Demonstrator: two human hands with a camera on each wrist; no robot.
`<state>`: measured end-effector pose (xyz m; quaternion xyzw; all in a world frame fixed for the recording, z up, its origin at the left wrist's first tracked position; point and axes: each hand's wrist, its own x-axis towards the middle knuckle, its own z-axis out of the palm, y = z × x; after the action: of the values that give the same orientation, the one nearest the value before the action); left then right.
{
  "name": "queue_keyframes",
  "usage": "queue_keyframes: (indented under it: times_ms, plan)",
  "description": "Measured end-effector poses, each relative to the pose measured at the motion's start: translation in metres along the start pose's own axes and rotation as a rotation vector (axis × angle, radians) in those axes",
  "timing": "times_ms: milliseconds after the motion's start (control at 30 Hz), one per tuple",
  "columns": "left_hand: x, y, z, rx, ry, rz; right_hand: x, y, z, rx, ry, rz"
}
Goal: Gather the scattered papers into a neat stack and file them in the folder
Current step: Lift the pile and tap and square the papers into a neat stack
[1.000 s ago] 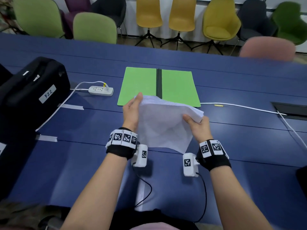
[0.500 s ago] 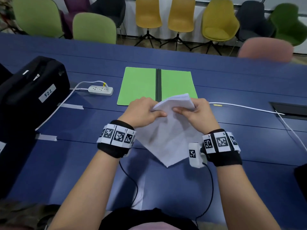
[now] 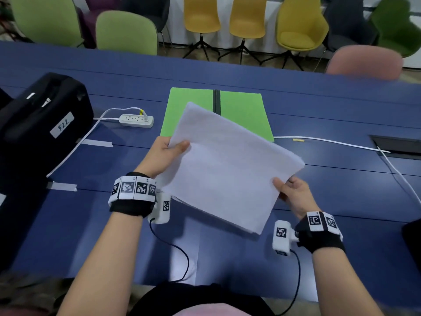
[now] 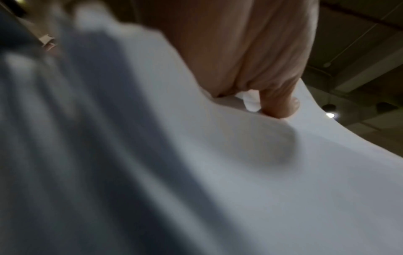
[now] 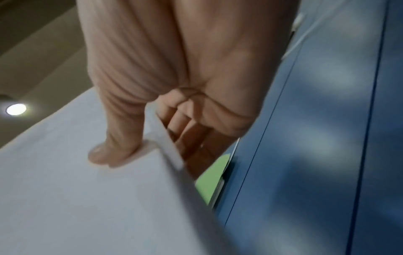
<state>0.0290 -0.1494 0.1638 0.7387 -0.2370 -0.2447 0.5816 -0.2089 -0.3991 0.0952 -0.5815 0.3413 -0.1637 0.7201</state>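
Head: papers (image 3: 227,169) held tilted above table (image 3: 341,179), partly over open folder (image 3: 246,110); left hand (image 3: 164,156) and right hand (image 3: 293,195) pinching opposite edges
Left wrist: thumb (image 4: 281,101) pressed onto blurred papers (image 4: 283,189)
Right wrist: thumb (image 5: 113,151) on top, fingers (image 5: 185,131) beneath, pinching papers (image 5: 87,198)

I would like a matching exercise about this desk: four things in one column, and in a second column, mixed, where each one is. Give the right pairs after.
Things
1. paper stack
2. folder
3. power strip
4. black bag

Places
A. lying open on the table, behind the hands
B. at the far left of the table
C. held in the air by both hands
D. on the table, left of the folder

Pairs: 1-C, 2-A, 3-D, 4-B
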Motion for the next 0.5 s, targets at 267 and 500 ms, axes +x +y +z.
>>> queue_keyframes:
  times_ms: [267, 500]
  plan:
    - [0.002, -0.026, 0.035, -0.253, 0.300, -0.104, 0.014, -0.025, 0.055, -0.128, 0.219, -0.217]
    - [-0.005, -0.059, 0.044, -0.370, 0.405, -0.243, 0.019, -0.002, 0.060, -0.055, 0.229, -0.140]
